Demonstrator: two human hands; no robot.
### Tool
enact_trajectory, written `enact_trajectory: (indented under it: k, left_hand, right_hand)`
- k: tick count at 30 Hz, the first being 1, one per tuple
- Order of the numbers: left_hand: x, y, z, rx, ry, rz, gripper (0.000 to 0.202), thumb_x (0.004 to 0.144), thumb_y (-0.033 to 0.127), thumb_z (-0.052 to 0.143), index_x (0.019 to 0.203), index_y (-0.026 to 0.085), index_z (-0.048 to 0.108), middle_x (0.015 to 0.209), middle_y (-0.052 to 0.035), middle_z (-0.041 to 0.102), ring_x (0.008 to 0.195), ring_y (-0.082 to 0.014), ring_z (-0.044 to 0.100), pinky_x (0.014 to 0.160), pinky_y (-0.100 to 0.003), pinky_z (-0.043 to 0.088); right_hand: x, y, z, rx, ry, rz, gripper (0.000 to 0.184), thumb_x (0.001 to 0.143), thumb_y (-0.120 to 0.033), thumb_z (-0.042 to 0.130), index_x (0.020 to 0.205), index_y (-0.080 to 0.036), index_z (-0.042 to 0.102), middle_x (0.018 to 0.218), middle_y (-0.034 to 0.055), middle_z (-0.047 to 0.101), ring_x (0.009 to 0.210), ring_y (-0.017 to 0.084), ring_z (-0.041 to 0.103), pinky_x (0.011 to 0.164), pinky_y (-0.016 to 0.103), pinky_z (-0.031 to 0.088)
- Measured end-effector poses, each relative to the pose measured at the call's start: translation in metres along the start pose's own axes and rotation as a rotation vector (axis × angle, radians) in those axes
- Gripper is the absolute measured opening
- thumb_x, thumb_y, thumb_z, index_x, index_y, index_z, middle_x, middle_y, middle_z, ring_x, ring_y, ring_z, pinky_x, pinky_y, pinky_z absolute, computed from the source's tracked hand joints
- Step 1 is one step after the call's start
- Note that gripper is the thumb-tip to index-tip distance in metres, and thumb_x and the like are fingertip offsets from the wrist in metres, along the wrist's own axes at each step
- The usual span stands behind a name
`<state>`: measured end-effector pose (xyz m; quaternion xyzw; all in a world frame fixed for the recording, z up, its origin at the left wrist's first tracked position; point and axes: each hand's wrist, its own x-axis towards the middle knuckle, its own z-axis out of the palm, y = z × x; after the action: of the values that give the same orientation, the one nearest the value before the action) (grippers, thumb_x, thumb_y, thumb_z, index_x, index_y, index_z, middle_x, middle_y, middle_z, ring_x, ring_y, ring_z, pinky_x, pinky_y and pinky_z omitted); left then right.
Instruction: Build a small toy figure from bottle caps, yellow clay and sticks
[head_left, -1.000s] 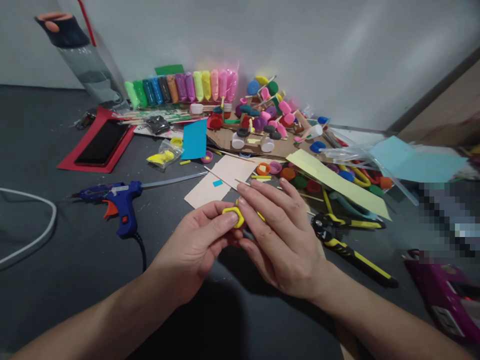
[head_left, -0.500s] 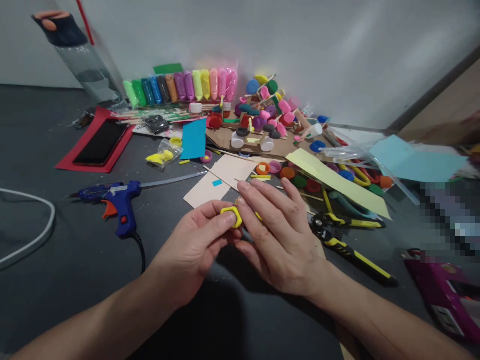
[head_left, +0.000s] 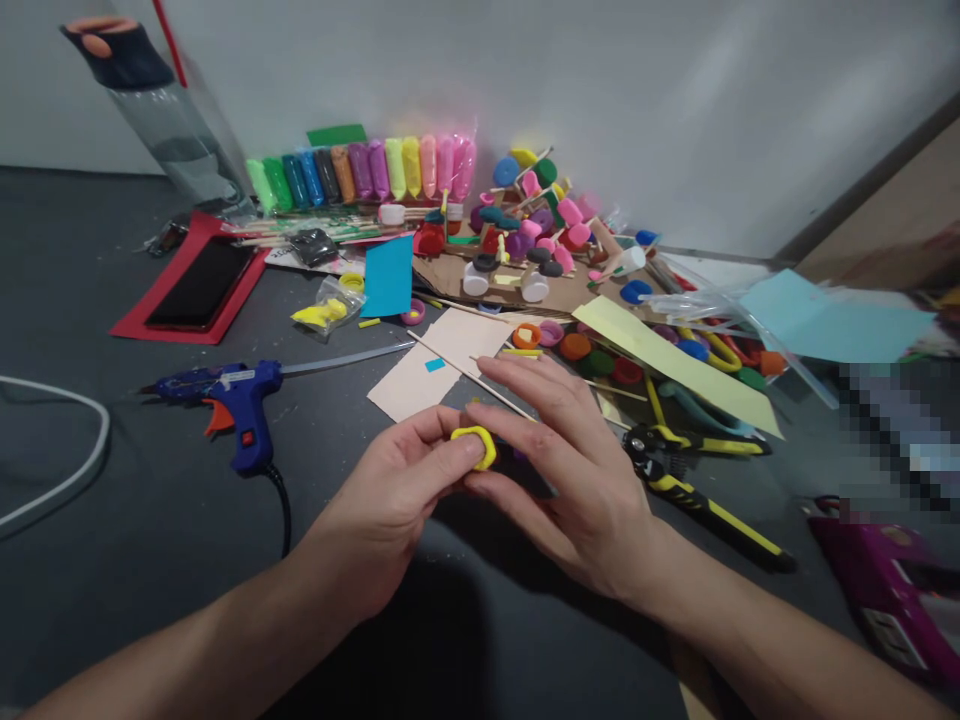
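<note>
A small yellow lump that looks like modelling clay (head_left: 486, 447) sits between the thumb and fingers of my left hand (head_left: 409, 470); the thumb presses flat on its face. To its right, my right hand (head_left: 570, 455) is open, fingers stretched out and thumb apart. The tips of its index finger and thumb lie above and below the lump; whether they touch it I cannot tell. Beyond the hands lies a cream card (head_left: 405, 385) with a thin wooden stick (head_left: 450, 365) and a small blue paper piece (head_left: 434, 366) on it.
A blue glue gun (head_left: 251, 410) lies left, yellow-black wire strippers (head_left: 712, 515) right. Behind are a bag of yellow clay (head_left: 324, 315), a row of coloured clay packs (head_left: 379, 170), a pile of clay-and-stick pieces (head_left: 540, 215), a phone (head_left: 201, 285) and a water bottle (head_left: 176, 130).
My right hand's fingers have spread apart and opened away from the palm side. The yellow lump in my left hand has shifted slightly right and down.
</note>
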<state>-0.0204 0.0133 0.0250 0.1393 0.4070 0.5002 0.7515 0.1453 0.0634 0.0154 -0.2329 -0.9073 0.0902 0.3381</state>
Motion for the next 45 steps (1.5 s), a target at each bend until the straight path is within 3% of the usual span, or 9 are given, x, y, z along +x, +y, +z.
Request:
enact_trajectory:
  k: [5, 19, 30, 45]
  left_hand:
    - [0.0, 0.0001, 0.0008, 0.007, 0.004, -0.002, 0.016, 0.073, 0.023, 0.083, 0.081, 0.015, 0.072, 0.075, 0.0002, 0.067, 0.07, -0.0083, 0.06, 0.067, -0.016, 0.048]
    - [0.0002, -0.004, -0.0034, -0.038, -0.021, 0.003, 0.008, 0.083, 0.019, 0.074, 0.08, 0.016, 0.067, 0.078, 0.001, 0.065, 0.073, -0.008, 0.059, 0.072, -0.018, 0.048]
    - [-0.002, 0.0012, 0.0, 0.203, -0.034, 0.04, 0.007, 0.082, 0.024, 0.073, 0.085, 0.018, 0.072, 0.082, 0.0005, 0.069, 0.076, -0.0105, 0.061, 0.072, -0.022, 0.044]
    - [-0.0017, 0.0022, 0.0014, 0.217, -0.035, 0.023, 0.009, 0.08, 0.026, 0.074, 0.084, 0.018, 0.07, 0.083, -0.0001, 0.067, 0.074, -0.0112, 0.06, 0.068, -0.023, 0.042]
  right_hand:
    - [-0.0001, -0.001, -0.0003, -0.019, 0.003, -0.014, 0.038, 0.092, -0.022, 0.066, 0.126, -0.008, 0.059, 0.138, 0.0244, 0.06, 0.136, 0.032, 0.05, 0.114, 0.059, 0.039]
    - [-0.0028, -0.0048, 0.0052, -0.016, -0.004, -0.033, 0.042, 0.094, -0.016, 0.059, 0.132, -0.001, 0.054, 0.136, 0.0261, 0.061, 0.137, 0.031, 0.049, 0.116, 0.055, 0.038]
    - [-0.001, -0.0016, 0.0007, 0.065, 0.005, 0.004, 0.032, 0.09, -0.017, 0.068, 0.121, -0.009, 0.063, 0.134, 0.0224, 0.062, 0.134, 0.029, 0.053, 0.116, 0.055, 0.038]
    - [0.0, 0.0002, 0.0013, 0.099, 0.032, 0.004, 0.029, 0.09, -0.018, 0.068, 0.118, -0.011, 0.066, 0.13, 0.0195, 0.066, 0.129, 0.028, 0.058, 0.115, 0.053, 0.04]
